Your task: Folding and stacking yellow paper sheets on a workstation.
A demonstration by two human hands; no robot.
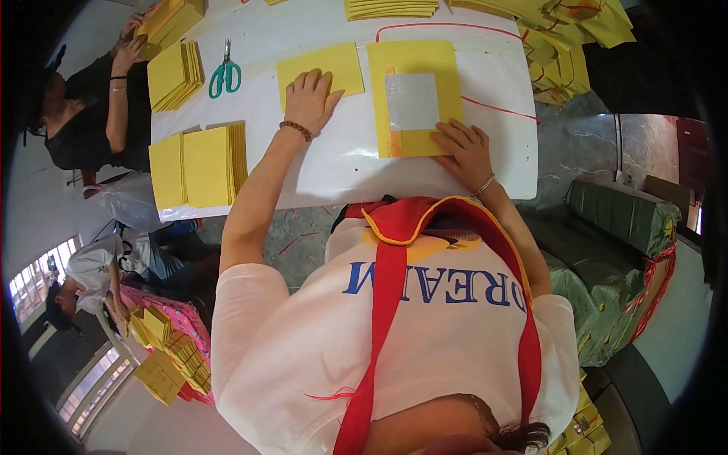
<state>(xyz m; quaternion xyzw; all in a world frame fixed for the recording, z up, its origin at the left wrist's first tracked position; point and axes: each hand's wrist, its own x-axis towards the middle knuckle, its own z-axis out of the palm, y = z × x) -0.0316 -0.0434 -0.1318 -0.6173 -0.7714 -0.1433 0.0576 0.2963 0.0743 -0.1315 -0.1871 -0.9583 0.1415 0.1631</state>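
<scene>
My left hand [309, 102] lies palm down, fingers stretched, on a folded yellow paper piece [345, 67] on the white table [326, 171]. Beside it on the right lies a larger yellow paper sheet [413, 59], with a silvery-white rectangle [413, 102] on its face and an orange strip along its left side. The fingers of my right hand [464, 152] rest slightly apart over that sheet's lower right corner; its thumb is hard to see. A red string [497, 108] runs from under the larger sheet to the table's right edge.
Teal-handled scissors [224, 76] lie left of my left hand. Stacks of folded yellow paper [208, 167] stand at the table's left edge. More yellow bundles [557, 64] lie at the far right. A co-worker [98, 110] handles yellow paper at the left; another person [98, 277] works farther back.
</scene>
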